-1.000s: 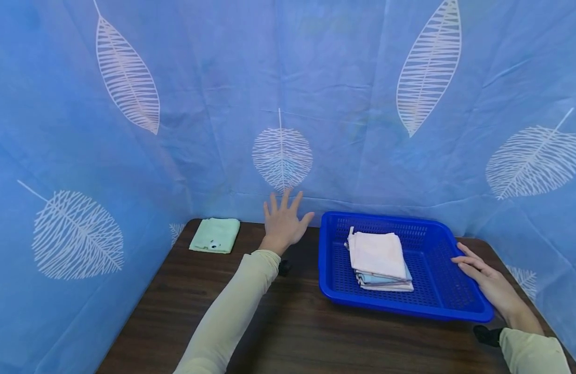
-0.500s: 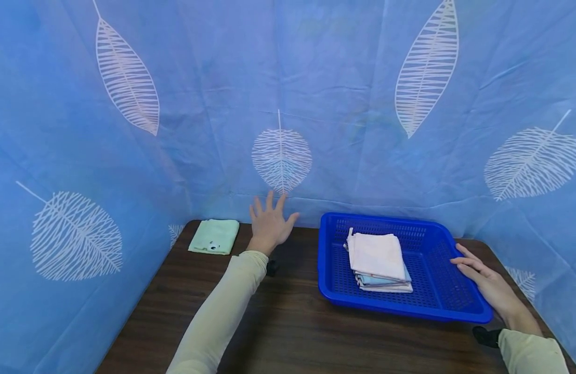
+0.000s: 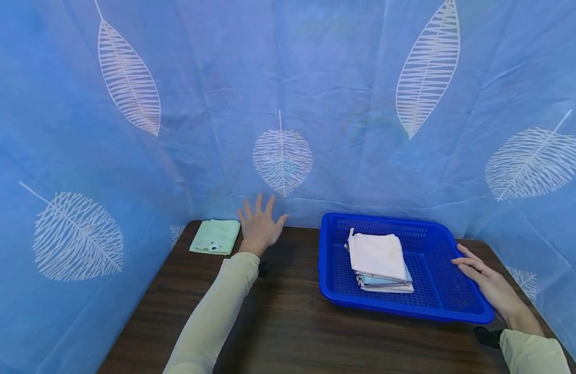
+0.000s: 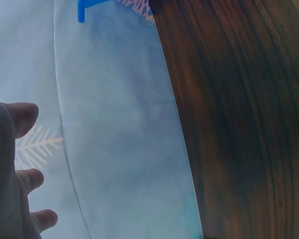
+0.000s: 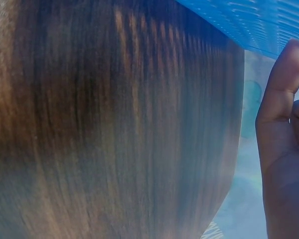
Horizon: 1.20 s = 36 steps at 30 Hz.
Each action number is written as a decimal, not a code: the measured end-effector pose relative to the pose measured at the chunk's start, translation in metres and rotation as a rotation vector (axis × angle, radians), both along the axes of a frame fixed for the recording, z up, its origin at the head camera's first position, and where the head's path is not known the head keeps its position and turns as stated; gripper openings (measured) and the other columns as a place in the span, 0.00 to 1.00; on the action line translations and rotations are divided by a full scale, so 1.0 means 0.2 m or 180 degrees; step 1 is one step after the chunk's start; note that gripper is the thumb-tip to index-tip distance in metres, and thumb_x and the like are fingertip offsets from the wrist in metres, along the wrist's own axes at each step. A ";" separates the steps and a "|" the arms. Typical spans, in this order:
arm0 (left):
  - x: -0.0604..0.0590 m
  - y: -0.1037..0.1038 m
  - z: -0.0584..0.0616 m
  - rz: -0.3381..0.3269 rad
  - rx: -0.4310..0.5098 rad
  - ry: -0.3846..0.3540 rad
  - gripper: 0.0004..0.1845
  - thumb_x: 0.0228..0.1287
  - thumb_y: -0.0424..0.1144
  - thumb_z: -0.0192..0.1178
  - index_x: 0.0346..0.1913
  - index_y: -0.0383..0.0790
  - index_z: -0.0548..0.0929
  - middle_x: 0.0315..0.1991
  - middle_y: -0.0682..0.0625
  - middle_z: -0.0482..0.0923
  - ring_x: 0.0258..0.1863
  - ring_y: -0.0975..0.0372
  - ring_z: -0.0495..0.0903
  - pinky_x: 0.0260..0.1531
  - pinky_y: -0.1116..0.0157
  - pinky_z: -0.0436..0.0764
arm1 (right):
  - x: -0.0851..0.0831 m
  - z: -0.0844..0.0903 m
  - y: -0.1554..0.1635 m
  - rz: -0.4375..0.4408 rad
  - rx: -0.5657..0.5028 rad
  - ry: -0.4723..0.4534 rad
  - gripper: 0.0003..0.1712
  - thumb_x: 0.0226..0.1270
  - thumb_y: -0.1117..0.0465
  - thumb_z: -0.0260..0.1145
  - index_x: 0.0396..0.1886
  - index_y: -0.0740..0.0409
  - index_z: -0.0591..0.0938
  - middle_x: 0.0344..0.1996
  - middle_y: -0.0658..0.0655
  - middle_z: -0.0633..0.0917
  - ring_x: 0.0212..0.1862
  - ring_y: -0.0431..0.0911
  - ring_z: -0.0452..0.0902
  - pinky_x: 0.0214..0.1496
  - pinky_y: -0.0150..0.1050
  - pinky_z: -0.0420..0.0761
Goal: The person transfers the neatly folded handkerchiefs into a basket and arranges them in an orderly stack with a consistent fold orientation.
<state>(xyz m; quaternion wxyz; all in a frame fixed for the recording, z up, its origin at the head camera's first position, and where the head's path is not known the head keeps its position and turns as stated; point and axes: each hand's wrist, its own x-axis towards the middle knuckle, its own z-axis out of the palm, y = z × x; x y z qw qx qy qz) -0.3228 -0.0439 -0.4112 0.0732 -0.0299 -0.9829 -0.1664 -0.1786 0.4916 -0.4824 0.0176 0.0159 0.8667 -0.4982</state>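
My left hand point(image 3: 260, 226) hovers over the back edge of the dark wooden table point(image 3: 288, 332), its fingers spread and holding nothing. Just left of it lies a folded pale green cloth point(image 3: 216, 236) with a small animal face. On the right, my right hand point(image 3: 489, 285) rests against the rim of a blue plastic basket point(image 3: 381, 306), with loosely straight fingers touching it; some fingertips are hard to make out. Inside the basket sits a stack of folded cloths point(image 3: 379, 257), white on top with pale blue below. In the right wrist view a straight finger point(image 5: 284, 84) meets the basket's side.
A blue curtain point(image 3: 344, 104) with white leaf prints hangs behind the table and along both sides, close to its edges. The basket takes up the table's back right part, near the right edge.
My left hand has moved left, away from the basket and closer to the green cloth, with fingers still spread. The right hand, basket and cloths stay in place.
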 end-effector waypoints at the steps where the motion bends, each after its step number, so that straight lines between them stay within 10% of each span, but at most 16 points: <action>1: 0.00 -0.01 0.00 0.0005 0.0000 0.0001 0.40 0.74 0.70 0.42 0.83 0.62 0.49 0.85 0.46 0.39 0.82 0.35 0.35 0.78 0.34 0.39 | 0.00 0.00 0.00 0.0002 0.0007 0.0002 0.36 0.82 0.38 0.46 0.76 0.56 0.67 0.73 0.15 0.44 0.83 0.55 0.19 0.68 0.82 0.40; 24: -0.07 -0.18 -0.02 0.0196 -0.0051 0.0096 0.39 0.75 0.69 0.41 0.82 0.59 0.52 0.84 0.43 0.42 0.82 0.34 0.40 0.76 0.31 0.44 | 0.00 0.02 0.04 0.0052 0.0130 0.0033 0.35 0.82 0.39 0.46 0.76 0.56 0.67 0.72 0.14 0.43 0.82 0.59 0.19 0.66 0.83 0.41; 36: -0.10 -0.37 -0.05 0.0380 -0.0232 0.0035 0.39 0.76 0.68 0.40 0.82 0.55 0.51 0.83 0.41 0.42 0.81 0.33 0.42 0.74 0.30 0.45 | 0.00 0.00 0.01 0.0035 -0.0105 0.0004 0.34 0.82 0.40 0.47 0.75 0.56 0.69 0.73 0.15 0.44 0.82 0.41 0.18 0.69 0.81 0.36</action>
